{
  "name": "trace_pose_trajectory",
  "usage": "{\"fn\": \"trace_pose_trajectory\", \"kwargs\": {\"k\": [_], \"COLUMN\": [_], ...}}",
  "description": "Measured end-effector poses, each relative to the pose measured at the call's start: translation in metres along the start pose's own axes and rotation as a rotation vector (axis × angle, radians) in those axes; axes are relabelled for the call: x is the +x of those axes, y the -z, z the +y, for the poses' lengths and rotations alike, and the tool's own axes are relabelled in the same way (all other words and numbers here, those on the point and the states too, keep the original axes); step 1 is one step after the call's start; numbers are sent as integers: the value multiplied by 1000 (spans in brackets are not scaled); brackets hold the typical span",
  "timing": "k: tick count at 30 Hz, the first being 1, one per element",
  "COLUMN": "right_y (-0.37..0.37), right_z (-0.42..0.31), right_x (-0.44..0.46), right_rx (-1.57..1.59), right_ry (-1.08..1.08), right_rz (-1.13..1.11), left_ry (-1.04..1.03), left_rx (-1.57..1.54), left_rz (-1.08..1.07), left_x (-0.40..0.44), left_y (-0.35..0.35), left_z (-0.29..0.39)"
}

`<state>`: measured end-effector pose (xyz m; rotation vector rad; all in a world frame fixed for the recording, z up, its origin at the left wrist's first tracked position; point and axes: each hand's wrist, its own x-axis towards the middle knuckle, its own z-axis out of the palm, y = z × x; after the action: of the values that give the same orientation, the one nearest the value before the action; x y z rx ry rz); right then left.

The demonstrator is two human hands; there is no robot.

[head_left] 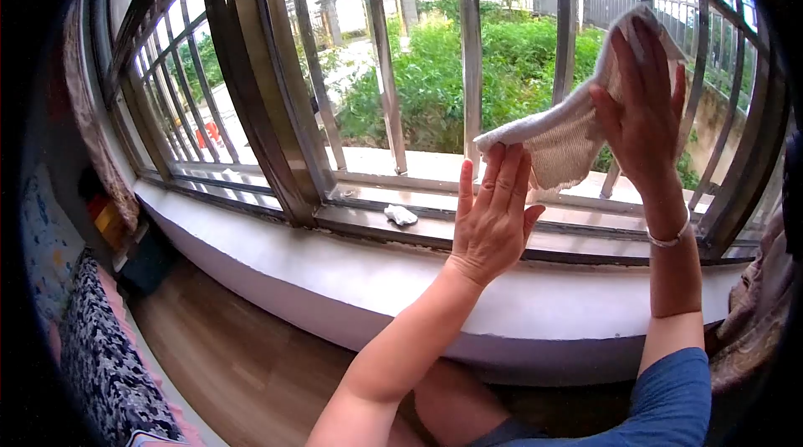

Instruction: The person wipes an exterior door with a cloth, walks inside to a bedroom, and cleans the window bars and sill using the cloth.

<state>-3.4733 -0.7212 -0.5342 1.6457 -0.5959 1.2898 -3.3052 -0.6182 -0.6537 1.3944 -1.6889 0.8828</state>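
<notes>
A whitish knit cloth (pixel 565 146) is spread against the window, its upper right end raised high and its left end reaching lower. My right hand (pixel 642 108) lies flat on the raised end, fingers extended upward, a bracelet on the wrist. My left hand (pixel 495 217) is lower and to the left, its fingers stretched upward with some tips over the cloth's lower left edge. A small crumpled white piece (pixel 401 214) rests on the window's bottom frame, left of my left hand.
Metal bars (pixel 471 54) stand beyond the window, with green plants outside. A white sill (pixel 335 271) runs below. Curtains hang at both sides. Patterned fabric (pixel 109 355) is at lower left, beside the wooden floor (pixel 242 347).
</notes>
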Motion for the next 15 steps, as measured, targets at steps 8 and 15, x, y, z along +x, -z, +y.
{"fn": "trace_pose_trajectory", "kwargs": {"k": [8, 15], "right_y": [-10, 12], "right_z": [-52, -38], "right_x": [13, -15], "right_rx": [122, 101], "right_ry": [102, 93], "right_rz": [-105, -235], "left_ry": [9, -8], "left_rx": [-13, -29], "left_rz": [24, 54], "left_x": [-4, -3], "left_y": [-7, -4], "left_z": [-6, -6]}}
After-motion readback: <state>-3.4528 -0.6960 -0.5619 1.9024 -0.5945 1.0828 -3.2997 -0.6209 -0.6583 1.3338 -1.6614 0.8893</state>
